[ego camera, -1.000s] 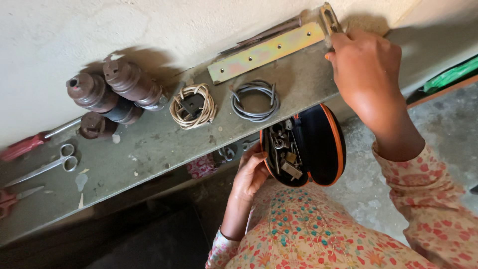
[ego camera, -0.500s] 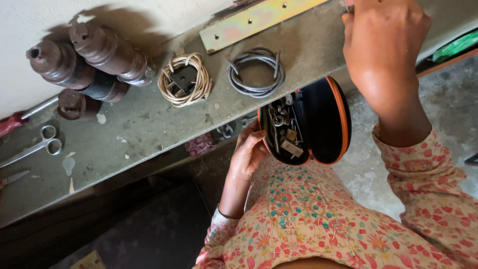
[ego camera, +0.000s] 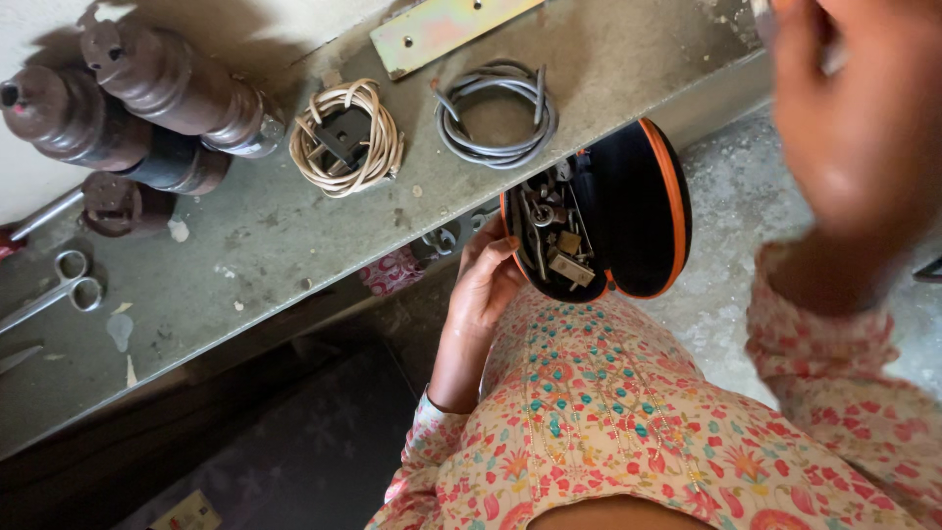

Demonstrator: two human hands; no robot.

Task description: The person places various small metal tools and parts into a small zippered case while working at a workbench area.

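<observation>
The left hand [ego camera: 486,285] curls around the rim of an open black case [ego camera: 599,211] with orange edging, at the centre of the frame, its grip clasping the shell just off the desk [ego camera: 245,255] edge. The right hand [ego camera: 854,128], blurred at upper right, seems to pinch something small, though its grip cannot be told. Bolts and small metal parts [ego camera: 554,250] fill the case. The left hand would do well to keep the case level and steady so nothing spills.

Home workshop corner — worn grey ledge [ego camera: 245,285] against plaster wall, bearing brown ceramic insulators [ego camera: 147,98], coiled wires [ego camera: 496,113], scissors [ego camera: 59,294], metal strap [ego camera: 442,25] — rough concrete floor [ego camera: 716,236].
</observation>
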